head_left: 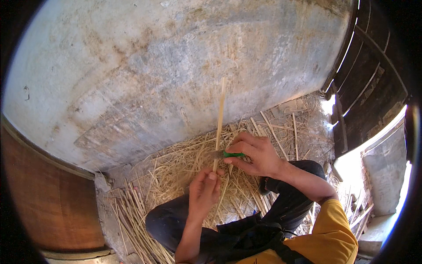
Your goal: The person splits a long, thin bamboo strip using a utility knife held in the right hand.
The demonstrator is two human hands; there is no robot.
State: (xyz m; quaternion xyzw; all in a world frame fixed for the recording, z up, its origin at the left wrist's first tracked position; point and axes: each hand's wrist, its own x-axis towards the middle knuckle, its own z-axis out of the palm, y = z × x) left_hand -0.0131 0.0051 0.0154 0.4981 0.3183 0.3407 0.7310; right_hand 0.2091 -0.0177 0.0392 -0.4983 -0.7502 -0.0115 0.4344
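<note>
My left hand (205, 190) is closed round the lower end of a long, pale strip of split bamboo (220, 114), thumb on top. The strip points up and away from me toward the wall. In my right hand (255, 155) is a knife with a green handle (233, 154), gripped between thumb and fingers. Its short grey blade (215, 154) lies against the strip, just above my left fingers. The far edge of the blade is blurred, and my right fingers hide part of the handle.
Thin shavings (176, 178) cover the floor before my crossed legs. Several bamboo strips (136, 215) lie in a heap at the left, others (281, 141) at the right. A stained plaster wall (176, 79) rises ahead. A brown wooden panel (48, 189) stands left, dark boards (369, 88) right.
</note>
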